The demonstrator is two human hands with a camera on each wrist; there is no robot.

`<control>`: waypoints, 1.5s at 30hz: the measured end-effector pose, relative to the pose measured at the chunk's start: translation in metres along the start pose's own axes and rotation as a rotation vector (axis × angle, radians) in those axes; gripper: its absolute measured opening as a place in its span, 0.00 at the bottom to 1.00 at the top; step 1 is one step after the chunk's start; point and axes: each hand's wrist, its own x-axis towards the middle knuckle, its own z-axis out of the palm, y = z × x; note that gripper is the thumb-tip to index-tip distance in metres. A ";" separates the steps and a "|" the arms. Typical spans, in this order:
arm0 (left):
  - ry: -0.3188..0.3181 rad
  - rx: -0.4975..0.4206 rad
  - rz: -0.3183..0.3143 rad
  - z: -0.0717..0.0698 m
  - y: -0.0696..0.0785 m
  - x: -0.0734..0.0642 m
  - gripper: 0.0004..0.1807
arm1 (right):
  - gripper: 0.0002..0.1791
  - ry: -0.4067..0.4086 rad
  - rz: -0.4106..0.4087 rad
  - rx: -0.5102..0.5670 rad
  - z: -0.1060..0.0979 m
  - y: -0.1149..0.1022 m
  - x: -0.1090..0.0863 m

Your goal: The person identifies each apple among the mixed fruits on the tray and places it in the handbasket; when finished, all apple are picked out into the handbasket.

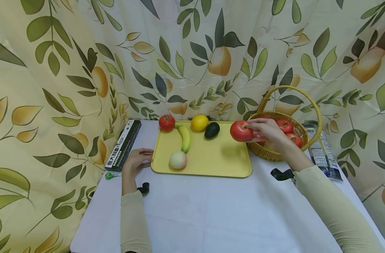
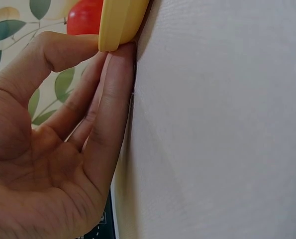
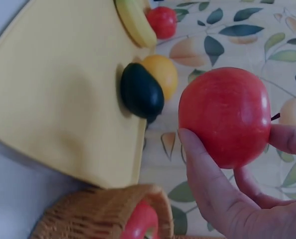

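My right hand (image 1: 266, 131) grips a red apple (image 1: 241, 131) above the right end of the yellow tray (image 1: 217, 165), beside the basket's near-left rim. Close up in the right wrist view, thumb and fingers hold that apple (image 3: 225, 117), its dark stem showing. At the tray's left edge, my left hand (image 1: 136, 160) pinches the rim (image 2: 108, 30), thumb on top and fingers underneath. On the tray lie a tomato-like red fruit (image 1: 166, 123), a banana (image 1: 185, 140), a yellow lemon (image 1: 199, 123), a dark avocado (image 1: 212, 130) and a pale peach (image 1: 178, 160).
A wicker basket (image 1: 265, 154) with a tall handle holds several red apples (image 1: 284, 125) right of the tray. Behind it lies a dark printed packet (image 1: 325, 153). On the left are a black pasta box (image 1: 124, 144) and a green-handled tool (image 1: 109, 175). A patterned curtain closes the back.
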 end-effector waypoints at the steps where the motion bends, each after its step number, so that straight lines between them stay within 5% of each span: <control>1: -0.001 -0.002 -0.001 0.000 0.000 0.000 0.27 | 0.34 -0.001 0.002 -0.003 -0.002 0.000 0.000; 18: -0.013 -0.003 -0.014 -0.003 0.000 0.001 0.27 | 0.37 0.020 0.022 -0.145 -0.050 0.005 -0.005; 27: -0.016 0.013 -0.003 0.001 0.001 0.000 0.28 | 0.33 -0.046 0.086 -0.131 -0.077 0.019 -0.004; 45: -0.016 0.010 -0.005 0.001 -0.001 0.001 0.28 | 0.32 -0.021 0.142 -0.322 -0.100 0.030 -0.006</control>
